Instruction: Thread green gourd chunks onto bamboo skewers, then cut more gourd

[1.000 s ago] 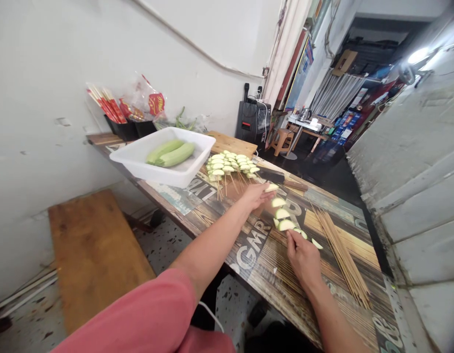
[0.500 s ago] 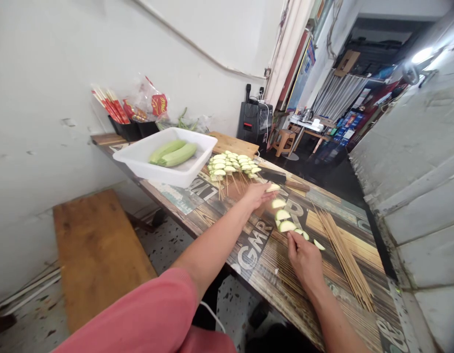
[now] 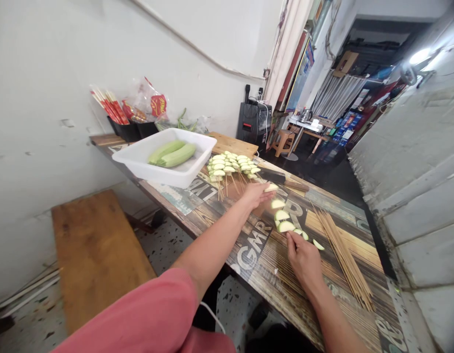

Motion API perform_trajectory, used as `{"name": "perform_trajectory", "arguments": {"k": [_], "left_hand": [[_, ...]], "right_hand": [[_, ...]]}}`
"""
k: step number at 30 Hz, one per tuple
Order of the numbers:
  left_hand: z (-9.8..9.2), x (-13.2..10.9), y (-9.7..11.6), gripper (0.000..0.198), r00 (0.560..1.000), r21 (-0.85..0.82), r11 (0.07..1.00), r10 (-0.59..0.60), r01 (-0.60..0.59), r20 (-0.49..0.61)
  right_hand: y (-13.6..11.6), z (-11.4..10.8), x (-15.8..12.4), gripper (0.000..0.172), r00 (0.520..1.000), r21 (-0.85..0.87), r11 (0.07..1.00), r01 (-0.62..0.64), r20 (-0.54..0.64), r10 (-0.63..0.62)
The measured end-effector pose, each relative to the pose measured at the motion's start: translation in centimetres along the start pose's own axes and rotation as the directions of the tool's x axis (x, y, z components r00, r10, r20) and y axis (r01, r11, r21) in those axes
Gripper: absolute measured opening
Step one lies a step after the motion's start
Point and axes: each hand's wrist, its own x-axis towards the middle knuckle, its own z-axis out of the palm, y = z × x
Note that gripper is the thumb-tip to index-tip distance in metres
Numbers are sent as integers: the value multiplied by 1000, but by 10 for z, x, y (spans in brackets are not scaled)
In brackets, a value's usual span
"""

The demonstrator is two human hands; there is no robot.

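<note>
Pale green half-moon zucchini slices (image 3: 281,214) run in a loose line between my two hands; whether a stick passes through them I cannot tell. My left hand (image 3: 256,195) is at the far end of the line, its thumb and fingers closed on a zucchini slice (image 3: 271,187). At the near end, my right hand (image 3: 304,250) is pinched against the edge of the closest slice (image 3: 286,226). What lies between its fingertips is hidden. Just right of them a single slice (image 3: 318,244) lies apart. Beyond my left hand is a pile of skewered slices (image 3: 232,164), sticks pointing toward me.
A bundle of bamboo skewers (image 3: 344,260) lies on the table's right side. Behind my left hand rests a knife with a wooden handle (image 3: 296,186). A white tub (image 3: 134,164) holds two whole zucchini (image 3: 178,155). A wooden bench (image 3: 97,255) stands at the left.
Both hands and the slices keep nearly the same places. The whole view has shifted very slightly.
</note>
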Motion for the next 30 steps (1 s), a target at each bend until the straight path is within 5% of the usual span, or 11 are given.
{"name": "perform_trajectory", "arguments": {"k": [16, 30], "left_hand": [[1, 0, 1, 15, 998, 124, 992, 13, -5, -59], [2, -4, 4, 3, 999, 148, 989, -4, 9, -40]], "right_hand": [[-1, 3, -2, 36, 999, -22, 1000, 10, 34, -9], [-1, 2, -2, 35, 998, -21, 1000, -24, 61, 25]]}}
